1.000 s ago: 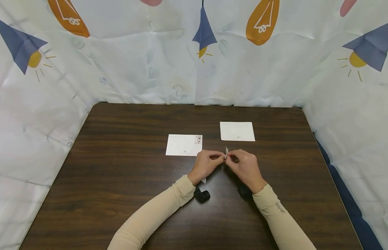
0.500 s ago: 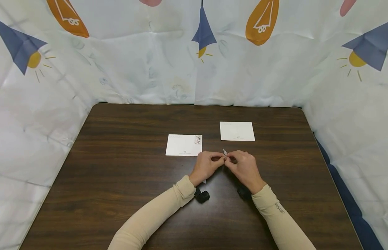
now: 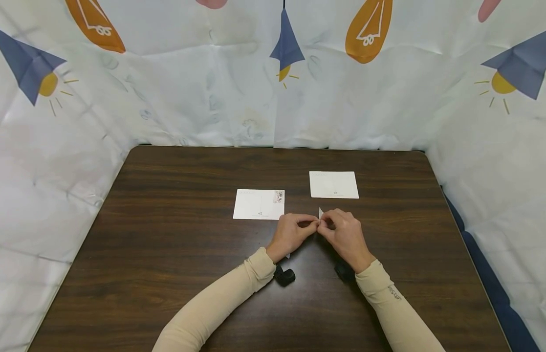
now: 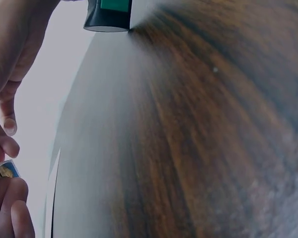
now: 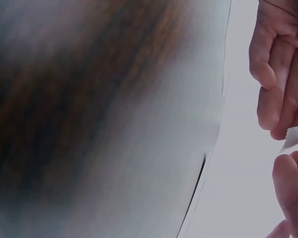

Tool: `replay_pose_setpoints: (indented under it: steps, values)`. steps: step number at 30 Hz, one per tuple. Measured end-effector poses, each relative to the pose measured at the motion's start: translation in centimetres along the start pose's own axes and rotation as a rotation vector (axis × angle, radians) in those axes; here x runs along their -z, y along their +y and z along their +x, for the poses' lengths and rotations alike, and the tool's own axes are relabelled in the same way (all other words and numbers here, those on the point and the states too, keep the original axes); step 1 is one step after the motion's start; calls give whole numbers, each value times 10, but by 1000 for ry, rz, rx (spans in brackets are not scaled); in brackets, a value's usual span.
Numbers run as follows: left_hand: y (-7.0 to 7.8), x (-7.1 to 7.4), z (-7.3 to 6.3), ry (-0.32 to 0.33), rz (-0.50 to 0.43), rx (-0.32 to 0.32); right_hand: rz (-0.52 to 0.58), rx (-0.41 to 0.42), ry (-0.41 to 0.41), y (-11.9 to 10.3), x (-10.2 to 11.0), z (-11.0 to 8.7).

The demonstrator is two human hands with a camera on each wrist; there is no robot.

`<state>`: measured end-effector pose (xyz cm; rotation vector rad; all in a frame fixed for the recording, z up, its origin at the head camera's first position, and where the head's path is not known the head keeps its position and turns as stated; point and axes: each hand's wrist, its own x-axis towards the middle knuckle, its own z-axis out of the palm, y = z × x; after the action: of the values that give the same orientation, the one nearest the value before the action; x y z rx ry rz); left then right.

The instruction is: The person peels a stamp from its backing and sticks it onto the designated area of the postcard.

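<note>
Both hands meet at the table's middle, thumb and fingertips together. My left hand (image 3: 287, 233) and my right hand (image 3: 344, 235) pinch a small postage stamp (image 3: 320, 212) between them; one white corner rises above the fingertips. In the left wrist view the stamp (image 4: 9, 170) shows blue and gold printing, and the right wrist view shows its pale, toothed edge (image 5: 292, 135). Fingers hide most of it. A white postcard (image 3: 258, 204) bearing a stamp at its upper right lies beyond the left hand. Another white postcard (image 3: 334, 185), without a visible stamp, lies beyond the right hand.
A small white paper corner (image 3: 288, 255) peeks out by the left wrist, mostly hidden. Black wrist-worn devices (image 3: 284, 276) hang below both wrists, close to the dark wooden table (image 3: 167, 205). A patterned white curtain (image 3: 176, 98) surrounds the far edge and sides.
The stamp's visible corner leaned left half a second ago and now stands nearer the right fingertips. Both hands shifted only slightly; the postcards have stayed put.
</note>
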<state>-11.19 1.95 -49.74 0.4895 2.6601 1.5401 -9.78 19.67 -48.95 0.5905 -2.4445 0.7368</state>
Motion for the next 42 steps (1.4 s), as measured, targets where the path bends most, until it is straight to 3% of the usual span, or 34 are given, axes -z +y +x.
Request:
replay_pose_setpoints:
  steps: [8, 14, 25, 42]
  values:
    - [-3, -1, 1, 9, -66, 33, 24, -2, 11, 1, 1, -1]
    - [-4, -2, 1, 4, -197, 113, 58, -24, -13, 1, 1, -2]
    - [-4, -2, 2, -11, -380, 201, 58, -9, -22, 0, 2, -2]
    - [-7, -2, 4, -16, -510, 315, 14, 41, -33, 1, 3, -2]
